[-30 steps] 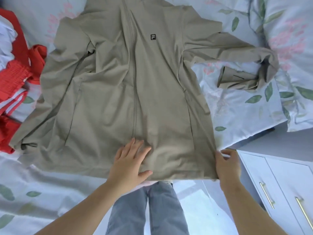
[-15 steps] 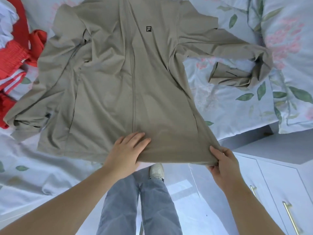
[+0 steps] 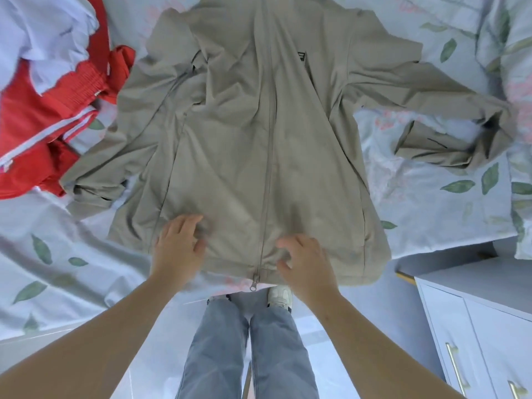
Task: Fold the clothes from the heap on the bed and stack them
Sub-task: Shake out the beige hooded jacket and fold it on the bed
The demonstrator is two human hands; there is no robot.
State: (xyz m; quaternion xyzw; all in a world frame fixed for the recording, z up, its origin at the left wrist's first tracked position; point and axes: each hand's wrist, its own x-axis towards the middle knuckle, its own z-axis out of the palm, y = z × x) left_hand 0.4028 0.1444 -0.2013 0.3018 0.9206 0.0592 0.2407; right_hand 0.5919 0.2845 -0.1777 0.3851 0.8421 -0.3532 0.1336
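A beige zip-up jacket (image 3: 230, 145) lies front up on the bed, its zipper running down the middle and its hem at the bed's near edge. One sleeve stretches right and doubles back; the other bunches at the left. My left hand (image 3: 178, 249) rests on the hem left of the zipper with fingers loosely spread. My right hand (image 3: 305, 263) lies on the hem just right of the zipper, fingers slightly bent. At the upper left the heap holds a red garment with white stripes (image 3: 43, 131) and a pale lilac garment (image 3: 49, 33).
The bed has a pale blue sheet with green leaves and pink flowers (image 3: 431, 197). A pillow (image 3: 512, 53) lies at the far right. A white drawer unit with brass handles (image 3: 475, 335) stands at the lower right beside the bed. My legs in jeans stand below.
My right hand let go of the hem's right corner and moved left to beside the zipper. My left hand shifted left along the hem. The jacket now lies wrinkled.
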